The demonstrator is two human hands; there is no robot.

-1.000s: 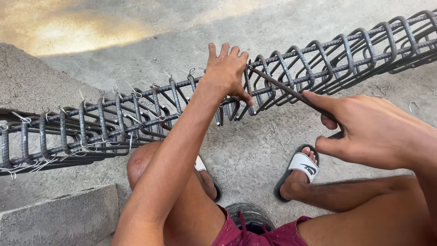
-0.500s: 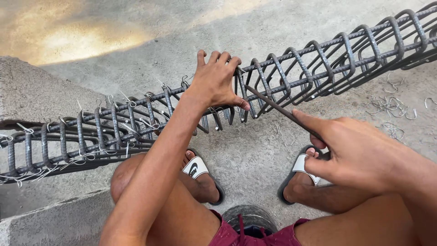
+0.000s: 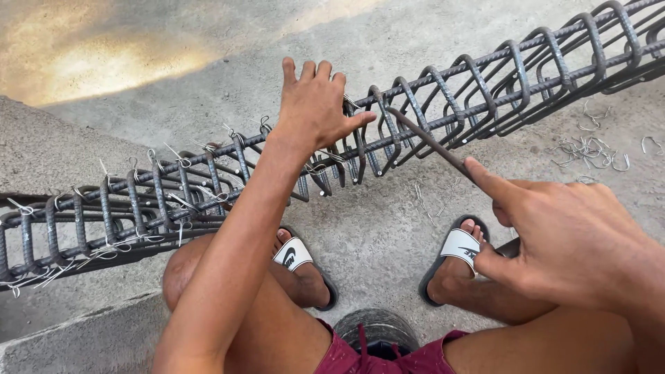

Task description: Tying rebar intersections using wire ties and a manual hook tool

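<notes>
A long cage of steel reinforcing bars point(image 3: 485, 90) with many square stirrups lies across the concrete ground, its joints tied with thin wire. My left hand point(image 3: 315, 107) rests on top of the cage near its middle, fingers spread over a stirrup. My right hand point(image 3: 561, 235) grips a thin dark metal hook tool point(image 3: 429, 142), index finger stretched along its shaft. The tool's tip reaches a stirrup just right of my left hand.
Loose bits of tie wire point(image 3: 589, 149) lie on the ground at the right. My feet in white-strapped sandals point(image 3: 454, 256) stand below the cage. A concrete ledge point(image 3: 62, 332) runs along the lower left. A dark round thing point(image 3: 377, 329) sits between my legs.
My left hand has slid along the top of the cage and its fingers have opened out. The right hand with the tool has come lower and nearer, the tip staying at the stirrups.
</notes>
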